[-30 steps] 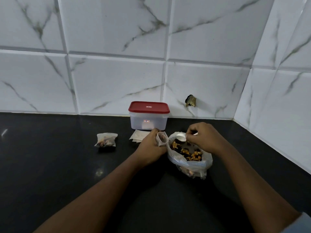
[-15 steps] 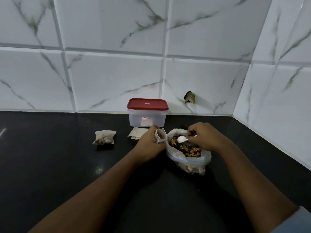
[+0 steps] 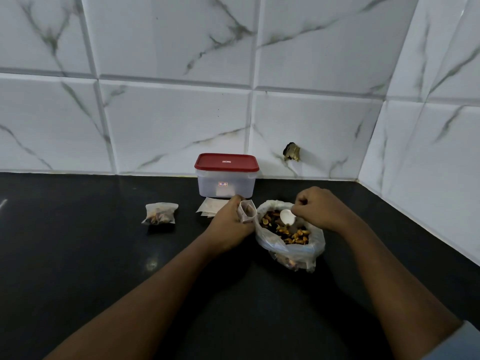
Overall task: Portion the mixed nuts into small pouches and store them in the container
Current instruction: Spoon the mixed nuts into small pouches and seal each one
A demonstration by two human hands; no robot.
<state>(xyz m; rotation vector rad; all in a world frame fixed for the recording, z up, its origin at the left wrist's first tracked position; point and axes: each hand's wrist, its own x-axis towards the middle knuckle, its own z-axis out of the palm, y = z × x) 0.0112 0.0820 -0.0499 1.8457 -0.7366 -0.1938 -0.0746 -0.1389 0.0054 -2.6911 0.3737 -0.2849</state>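
Spoon (image 3: 287, 217) has tilted over brown-amber mixed nuts (image 3: 293, 233); left hand (image 3: 231, 224) pinches pouch (image 3: 246, 215).

Bare worktop (image 3: 78, 268) wide on the left and along the near edge. Back centre blocked: container (image 3: 225, 187) by the wall (image 3: 168, 126), flat pouches (image 3: 211, 207) just before it. Filled pouch (image 3: 160, 213) alone further left, gaps both sides. Nut bag (image 3: 292, 246) fills the right; left hand (image 3: 230, 226) gripping open pouch (image 3: 247, 216) and right hand (image 3: 320, 209) holding spoon (image 3: 287, 216) crowd its mouth.

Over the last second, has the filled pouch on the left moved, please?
No. The filled pouch lies at the same offset as before, left of and nearer than the red-lidded container.
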